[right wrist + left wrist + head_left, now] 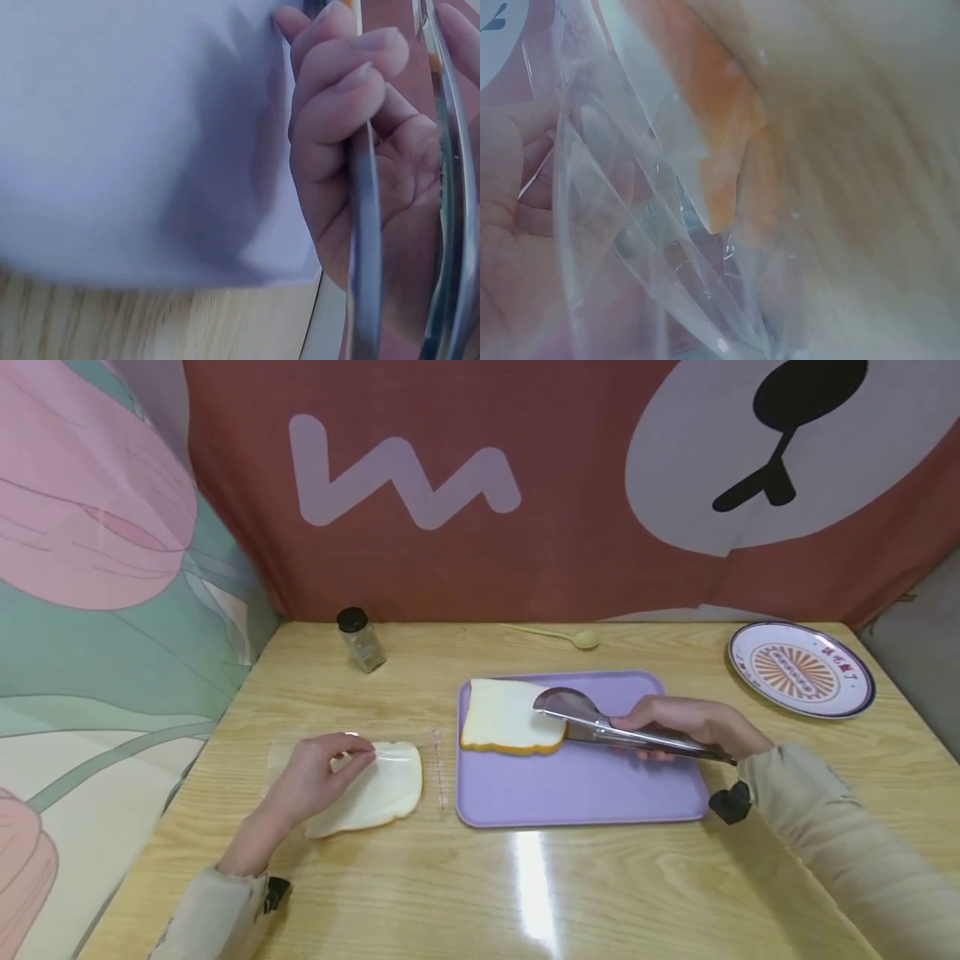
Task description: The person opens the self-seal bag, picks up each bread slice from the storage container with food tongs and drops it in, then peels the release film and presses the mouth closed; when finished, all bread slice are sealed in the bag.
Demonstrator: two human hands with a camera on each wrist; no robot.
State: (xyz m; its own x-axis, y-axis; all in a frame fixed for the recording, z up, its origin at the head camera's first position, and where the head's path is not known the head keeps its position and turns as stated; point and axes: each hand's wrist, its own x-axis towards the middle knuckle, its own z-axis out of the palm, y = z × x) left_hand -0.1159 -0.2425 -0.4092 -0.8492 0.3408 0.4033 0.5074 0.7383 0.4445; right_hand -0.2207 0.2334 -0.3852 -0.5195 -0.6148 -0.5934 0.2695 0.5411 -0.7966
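In the head view my left hand [318,777] pinches the film of a clear plastic bag [592,225] between thumb and fingertips. Inside that bag lies a slice of bread [393,785], white with a tan crust, flat on the table. My right hand [678,727] grips metal tongs [600,727], its fingers curled round one arm in the right wrist view. The tongs' broad head reaches over the right edge of a second bread slice [506,714]. This slice rests at the left of a purple tray [585,793]; the tongs' lower blade is partly hidden.
A small jar with a black lid [362,639] stands at the back left of the wooden table [420,893]. Along the back edge lies a pale yellow spoon [581,639]. A patterned plate [802,668] sits at the back right, before a printed cloth [555,560].
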